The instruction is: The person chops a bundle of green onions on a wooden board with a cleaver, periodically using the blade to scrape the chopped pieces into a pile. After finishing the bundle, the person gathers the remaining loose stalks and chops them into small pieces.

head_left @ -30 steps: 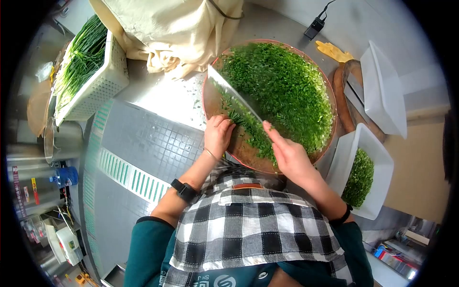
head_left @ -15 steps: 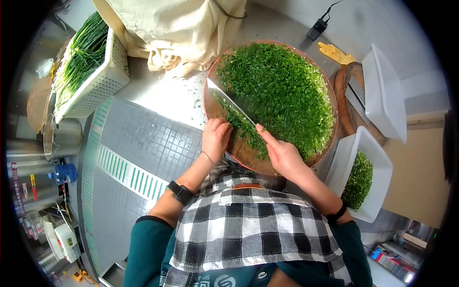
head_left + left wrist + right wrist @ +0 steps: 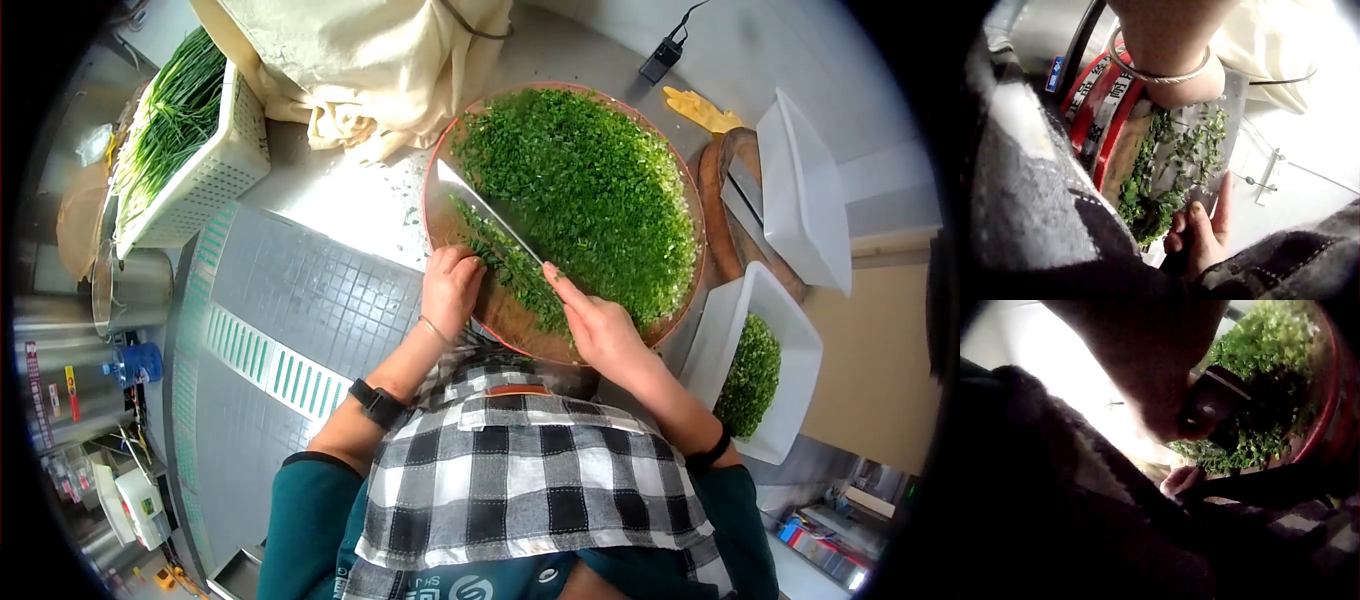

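My right hand (image 3: 605, 335) grips the handle of a cleaver (image 3: 487, 210), its blade slanting up to the left across the round chopping board (image 3: 505, 315). In the right wrist view the dark handle end (image 3: 1222, 390) sticks out behind the fist. My left hand (image 3: 450, 287) rests at the board's left edge, fingers bent over dark scallion greens (image 3: 482, 248) beside the blade. Chopped scallions (image 3: 590, 190) are heaped over most of the board beyond the cleaver. Cut bits (image 3: 1200, 147) cling to the blade's flat in the left wrist view.
A white basket (image 3: 215, 165) of whole scallions stands at the left. At right, a white tub (image 3: 800, 345) holds more chopped scallions; above it are another tub (image 3: 800, 190), a wooden board (image 3: 720, 240) with a blade, and a yellow glove (image 3: 702, 110). A cream cloth (image 3: 370, 75) lies behind.
The cleaver and right hand have made small shifts toward the left hand and partly back. My left hand has slid slightly left along the board's edge.
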